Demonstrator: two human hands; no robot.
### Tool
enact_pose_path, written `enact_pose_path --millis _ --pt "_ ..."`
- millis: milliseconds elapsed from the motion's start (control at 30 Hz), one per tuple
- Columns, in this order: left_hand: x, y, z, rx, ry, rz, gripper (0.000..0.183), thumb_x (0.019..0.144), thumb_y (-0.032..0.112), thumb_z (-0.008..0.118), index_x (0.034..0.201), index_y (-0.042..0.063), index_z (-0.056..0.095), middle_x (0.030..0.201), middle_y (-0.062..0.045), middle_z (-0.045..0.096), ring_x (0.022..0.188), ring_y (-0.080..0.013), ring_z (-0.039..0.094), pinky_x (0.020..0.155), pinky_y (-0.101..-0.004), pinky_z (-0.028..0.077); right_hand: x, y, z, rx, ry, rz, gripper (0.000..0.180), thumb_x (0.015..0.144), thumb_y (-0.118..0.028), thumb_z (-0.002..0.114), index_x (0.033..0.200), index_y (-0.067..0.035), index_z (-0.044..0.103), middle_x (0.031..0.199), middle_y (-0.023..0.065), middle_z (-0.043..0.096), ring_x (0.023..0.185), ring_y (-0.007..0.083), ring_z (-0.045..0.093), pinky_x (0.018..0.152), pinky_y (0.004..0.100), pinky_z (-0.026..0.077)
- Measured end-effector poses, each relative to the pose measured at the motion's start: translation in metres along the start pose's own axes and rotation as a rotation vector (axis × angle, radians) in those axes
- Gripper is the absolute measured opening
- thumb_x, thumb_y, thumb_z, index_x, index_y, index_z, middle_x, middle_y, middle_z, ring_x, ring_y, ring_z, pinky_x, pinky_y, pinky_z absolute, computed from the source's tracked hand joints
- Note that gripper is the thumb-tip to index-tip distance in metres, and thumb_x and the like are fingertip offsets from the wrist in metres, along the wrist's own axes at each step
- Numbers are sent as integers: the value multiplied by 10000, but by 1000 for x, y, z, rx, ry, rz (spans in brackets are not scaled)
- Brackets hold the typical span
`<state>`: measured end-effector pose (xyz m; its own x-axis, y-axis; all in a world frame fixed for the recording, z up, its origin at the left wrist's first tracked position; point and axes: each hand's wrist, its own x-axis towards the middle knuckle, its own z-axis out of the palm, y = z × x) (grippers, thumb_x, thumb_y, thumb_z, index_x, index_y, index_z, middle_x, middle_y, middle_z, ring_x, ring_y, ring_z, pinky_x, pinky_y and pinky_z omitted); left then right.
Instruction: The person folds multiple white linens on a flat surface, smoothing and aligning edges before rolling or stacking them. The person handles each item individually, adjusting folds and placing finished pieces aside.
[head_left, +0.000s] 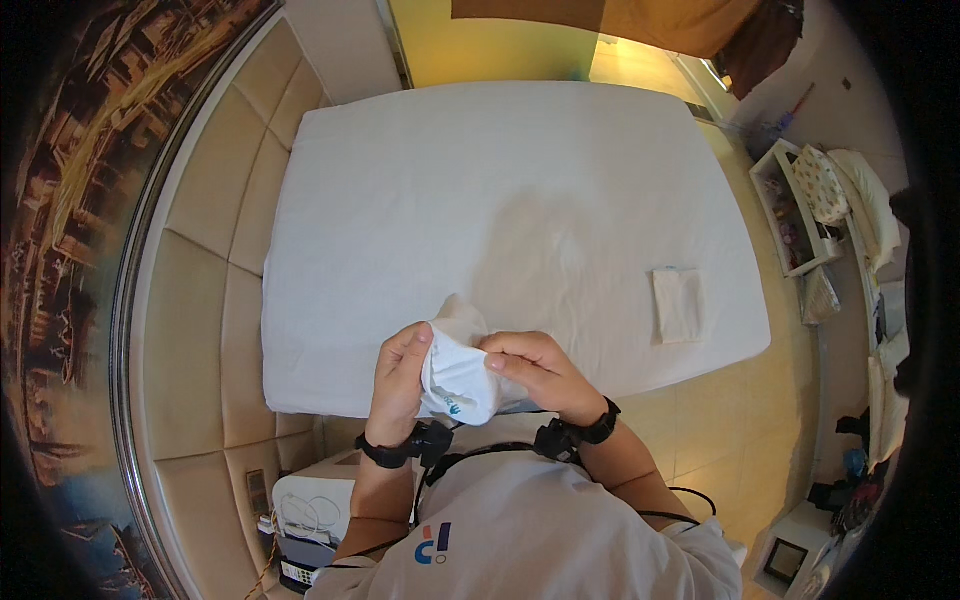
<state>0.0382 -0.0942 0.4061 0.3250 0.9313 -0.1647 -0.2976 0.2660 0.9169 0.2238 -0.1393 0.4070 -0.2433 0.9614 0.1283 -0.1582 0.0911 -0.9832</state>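
Between my two hands a white cloth (459, 367) is held up near my chest, over the near edge of the bed. It bears a small green print at its lower end. My left hand (399, 371) pinches its left edge, thumb on top. On the opposite edge, my right hand (536, 367) grips with thumb and fingers. Part of the cloth bunches up beyond the hands. To the right, a folded cream cloth (679, 306) lies flat on the white bed sheet (390, 202).
A padded headboard (191, 337) borders the bed on the left. Near my left elbow stands a bedside table (311, 499) with cables on it. Along the right wall are a white shelf unit (787, 210) and pillows (870, 202). Tiled floor (735, 420) runs between.
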Motion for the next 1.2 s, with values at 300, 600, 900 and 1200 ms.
enact_pose_path --millis 300,600,900,1200 --pt "1 -4 -9 303 -80 101 186 818 59 669 976 -9 597 913 -29 609 810 -86 543 734 -236 465 1 -3 12 -35 186 -24 183 977 -141 490 930 11 580 825 12 556 786 70 475 721 225 401" --pt "-1 -1 -24 -48 -179 -202 155 841 45 650 968 -43 666 749 7 597 602 -19 422 534 -195 320 -3 14 -4 204 311 9 195 985 -173 485 916 -12 569 826 -32 536 787 60 464 705 212 388" --pt "2 -16 -17 -416 -327 -272 338 944 198 547 1140 -77 539 721 -30 547 454 -33 355 443 -199 309 7 34 10 -175 321 30 208 992 -182 472 942 0 559 753 18 532 699 81 476 641 241 420" --pt "1 -13 -7 -515 -262 -164 242 981 217 523 975 -6 617 681 -4 544 449 -26 323 438 -185 266 2 27 -9 -245 397 21 108 928 -105 566 921 2 582 743 47 550 696 92 496 638 255 432"
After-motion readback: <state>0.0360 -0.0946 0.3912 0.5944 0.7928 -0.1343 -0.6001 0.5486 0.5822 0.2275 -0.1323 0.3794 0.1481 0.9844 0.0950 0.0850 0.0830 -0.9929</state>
